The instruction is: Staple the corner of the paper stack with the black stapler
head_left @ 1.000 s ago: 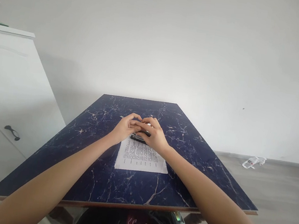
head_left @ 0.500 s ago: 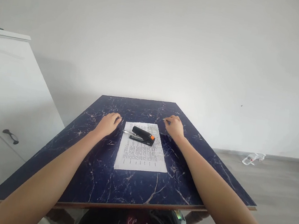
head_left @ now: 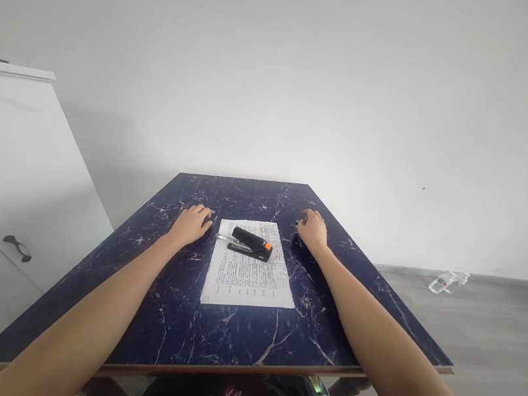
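A black stapler with an orange button lies on a printed sheet of paper. Its body is tilted up from the base, and a shiny metal strip sticks out on the left. To the left of the paper, my left hand rests on the tabletop with its fingers apart. A small greyish piece is by its fingertips, too small to name. On the paper's other side, my right hand has loosely curved fingers. Beside its thumb is another tiny piece. Neither hand touches the stapler.
The blue marbled table stands against a white wall. A white cabinet with a dark handle is on the left. A clear plastic item lies on the floor at right.
My hands were together over the stapler, then parted to either side of the paper, leaving it lying there. Since then, the left fingers have spread and the right hand has shifted slightly right.
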Demonstrator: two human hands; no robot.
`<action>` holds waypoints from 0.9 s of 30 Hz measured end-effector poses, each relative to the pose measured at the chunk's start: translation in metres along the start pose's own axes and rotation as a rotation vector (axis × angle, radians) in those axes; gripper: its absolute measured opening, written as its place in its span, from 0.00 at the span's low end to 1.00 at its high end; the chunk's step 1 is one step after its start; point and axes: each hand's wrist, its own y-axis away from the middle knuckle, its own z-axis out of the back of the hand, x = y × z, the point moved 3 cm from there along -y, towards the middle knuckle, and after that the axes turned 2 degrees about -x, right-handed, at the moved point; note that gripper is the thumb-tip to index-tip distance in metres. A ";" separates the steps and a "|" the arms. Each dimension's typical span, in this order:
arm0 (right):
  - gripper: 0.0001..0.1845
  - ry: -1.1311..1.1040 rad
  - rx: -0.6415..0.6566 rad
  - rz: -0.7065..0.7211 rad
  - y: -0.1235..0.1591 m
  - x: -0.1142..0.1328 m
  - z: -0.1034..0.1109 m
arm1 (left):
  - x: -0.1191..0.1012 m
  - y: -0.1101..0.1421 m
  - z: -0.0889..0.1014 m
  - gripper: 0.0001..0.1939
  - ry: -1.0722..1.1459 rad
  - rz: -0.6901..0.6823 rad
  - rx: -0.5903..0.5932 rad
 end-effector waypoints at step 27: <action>0.10 -0.372 0.082 0.366 0.024 0.066 -0.003 | -0.030 0.007 0.030 0.10 0.335 -0.099 -0.044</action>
